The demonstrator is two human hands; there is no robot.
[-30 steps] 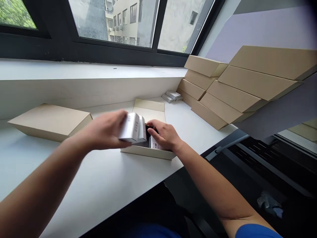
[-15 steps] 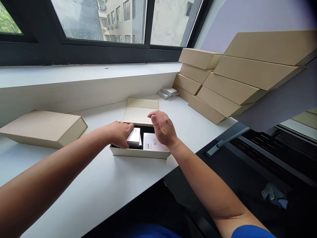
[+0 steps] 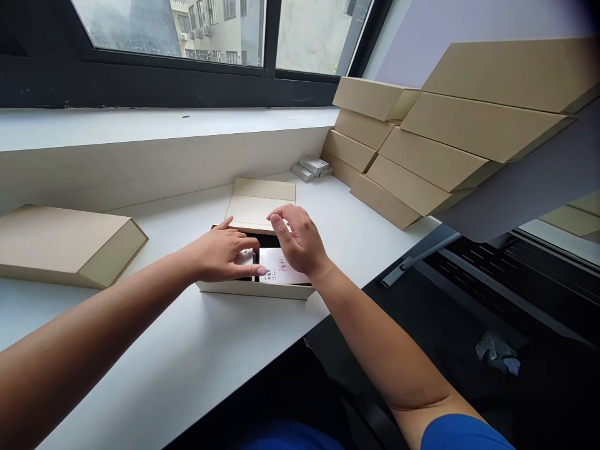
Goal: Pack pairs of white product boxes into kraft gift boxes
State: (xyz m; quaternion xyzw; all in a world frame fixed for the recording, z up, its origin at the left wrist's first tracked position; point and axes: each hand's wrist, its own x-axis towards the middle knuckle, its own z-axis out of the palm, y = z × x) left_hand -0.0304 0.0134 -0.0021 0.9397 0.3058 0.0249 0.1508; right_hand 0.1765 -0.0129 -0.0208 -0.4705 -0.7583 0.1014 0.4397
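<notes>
An open beige box [image 3: 255, 290] lies on the white table, its lid [image 3: 260, 209] folded back toward the window. My left hand [image 3: 227, 253] is spread over the left part of the box, fingers apart, on top of a small white pack [image 3: 244, 257] sunk inside it. A wider white pack with red print [image 3: 276, 267] lies in the right part; my left thumb reaches its edge. Over the box's right end is my right hand [image 3: 302, 242], fingers loosely curved and thumb apart, with nothing seen in it. The box's far right corner is hidden behind it.
A closed beige box [image 3: 60, 240] lies at the left. Several beige boxes [image 3: 440, 144] are stacked at the right, beside a few small silvery packs [image 3: 312, 167] near the sill. The table's front edge runs diagonally below my right forearm.
The small white pack has gone from sticking up tilted to lying lower in the box's left part. My left hand has opened flat over it. The view has shifted slightly.
</notes>
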